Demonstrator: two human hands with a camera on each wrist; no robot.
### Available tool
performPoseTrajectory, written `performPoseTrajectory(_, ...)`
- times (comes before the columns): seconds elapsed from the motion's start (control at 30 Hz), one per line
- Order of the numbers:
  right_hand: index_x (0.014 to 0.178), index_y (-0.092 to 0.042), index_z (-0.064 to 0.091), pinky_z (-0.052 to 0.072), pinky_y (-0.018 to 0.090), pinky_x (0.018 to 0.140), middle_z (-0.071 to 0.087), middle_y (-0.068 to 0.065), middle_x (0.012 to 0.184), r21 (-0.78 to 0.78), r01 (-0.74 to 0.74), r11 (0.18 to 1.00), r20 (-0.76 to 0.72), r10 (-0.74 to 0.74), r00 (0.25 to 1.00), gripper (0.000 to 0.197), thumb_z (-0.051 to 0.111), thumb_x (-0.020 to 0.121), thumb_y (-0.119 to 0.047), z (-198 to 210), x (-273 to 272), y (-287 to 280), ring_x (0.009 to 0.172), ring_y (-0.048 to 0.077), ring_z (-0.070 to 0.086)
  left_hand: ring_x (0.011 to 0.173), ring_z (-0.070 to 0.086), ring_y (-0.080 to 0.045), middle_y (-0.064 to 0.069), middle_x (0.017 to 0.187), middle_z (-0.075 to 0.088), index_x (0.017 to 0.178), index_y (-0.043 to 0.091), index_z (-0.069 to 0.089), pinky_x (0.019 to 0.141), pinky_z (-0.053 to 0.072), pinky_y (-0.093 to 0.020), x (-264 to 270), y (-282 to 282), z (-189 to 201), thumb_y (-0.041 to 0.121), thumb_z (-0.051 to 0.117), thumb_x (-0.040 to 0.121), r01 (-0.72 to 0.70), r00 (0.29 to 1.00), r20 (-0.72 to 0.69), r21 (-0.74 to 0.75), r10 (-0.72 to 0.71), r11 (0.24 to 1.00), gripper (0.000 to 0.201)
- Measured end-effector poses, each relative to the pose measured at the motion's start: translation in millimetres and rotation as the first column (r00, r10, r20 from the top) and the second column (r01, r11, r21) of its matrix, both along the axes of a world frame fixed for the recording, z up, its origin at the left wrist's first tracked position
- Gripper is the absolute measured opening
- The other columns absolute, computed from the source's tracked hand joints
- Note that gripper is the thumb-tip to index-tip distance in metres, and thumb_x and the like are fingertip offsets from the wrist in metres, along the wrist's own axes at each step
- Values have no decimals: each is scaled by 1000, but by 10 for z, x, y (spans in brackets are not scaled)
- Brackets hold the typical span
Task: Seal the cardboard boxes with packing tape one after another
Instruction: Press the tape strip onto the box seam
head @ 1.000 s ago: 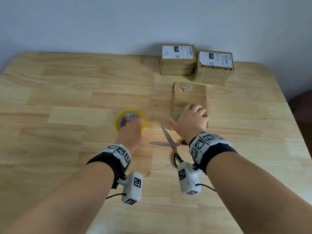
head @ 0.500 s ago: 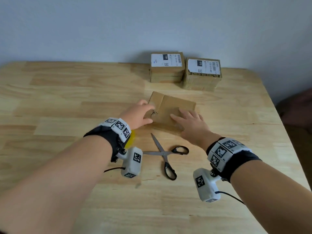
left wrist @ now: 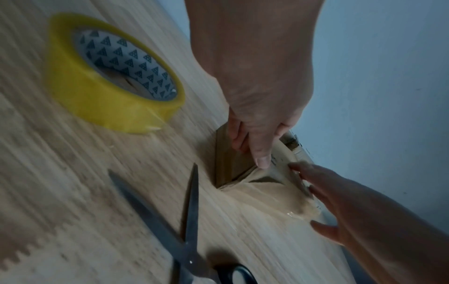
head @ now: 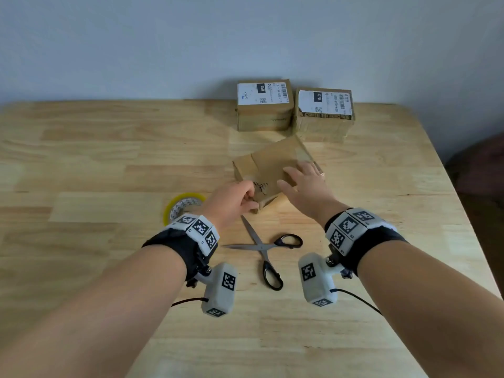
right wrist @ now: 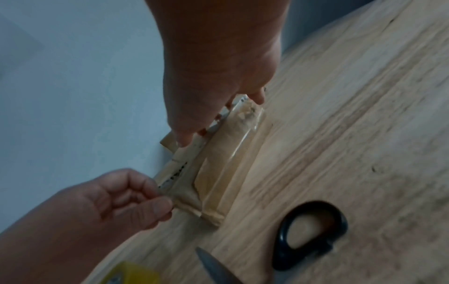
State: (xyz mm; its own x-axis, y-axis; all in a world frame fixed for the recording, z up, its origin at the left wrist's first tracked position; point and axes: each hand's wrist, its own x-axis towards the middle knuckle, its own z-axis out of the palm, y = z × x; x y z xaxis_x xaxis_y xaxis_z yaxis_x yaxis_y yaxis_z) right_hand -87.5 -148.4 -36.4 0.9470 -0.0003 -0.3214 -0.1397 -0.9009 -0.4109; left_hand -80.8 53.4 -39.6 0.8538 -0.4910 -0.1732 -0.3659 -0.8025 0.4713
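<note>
Left rear box (head: 264, 105) label: "15H". Right rear box (head: 324, 111) label: "070", "070-070-A80". Other print illegible.

Both forearms reach forward to the near cardboard box (head: 272, 167). Left hand (head: 231, 200) curled, thumb and fingers pinching box's near-left corner. Right hand (head: 305, 186) flat on box top, fingers straight, spread, at its right side.

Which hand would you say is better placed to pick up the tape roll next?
Probably the left hand: the tape roll lies just beside its wrist, while the right hand rests on the box, with the scissors between it and the roll.
</note>
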Motion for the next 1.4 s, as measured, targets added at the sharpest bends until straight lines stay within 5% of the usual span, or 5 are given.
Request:
performPoseTrajectory(0.2,149,-27,21,5,49,119,-10,5,161,39,-24,999,-29,25,999,57,42,98,-44,-109,-79,85,146,27,-18,86,58,-20,-3,99,61,105,14,52,70,48,-34,-72,63,16,40,57,92,-40,999,-19,83,41,996,30)
performPoseTrajectory(0.47,148,-25,29,7,47,120,12,6,160,-138,-19,990,64,28,998,52,40,99,-42,-27,-139,253,148,25,2,102,59,-27,-11,118,56,136,6,31,83,51,-36,-281,605,-150,53,67,79,-238,928,-140,489,345,839,83)
performPoseTrajectory(0.63,145,-16,36,22,38,117,36,6,148,-19,-42,999,225,46,973,49,45,96,-18,120,-282,461,140,25,26,84,59,-28,-4,88,58,93,11,50,67,44,-32,-347,607,-54,17,52,90,-292,938,-128,206,322,934,7)
performPoseTrajectory(0.87,144,-13,36,40,36,105,52,3,133,689,208,695,-183,-111,977,72,64,87,-47,324,-566,529,120,15,49,68,50,-13,5,76,54,95,20,55,58,38,-27,-529,489,562,18,59,85,-326,927,-262,-215,267,921,11)
performPoseTrajectory(1.4,83,-15,67,53,30,75,68,9,87,600,129,789,-58,-119,991,15,70,86,-29,597,-737,683,78,18,62,78,58,-17,-1,90,65,97,20,59,66,45,-28,-672,438,704,20,63,85,-247,950,-253,-259,182,934,13)
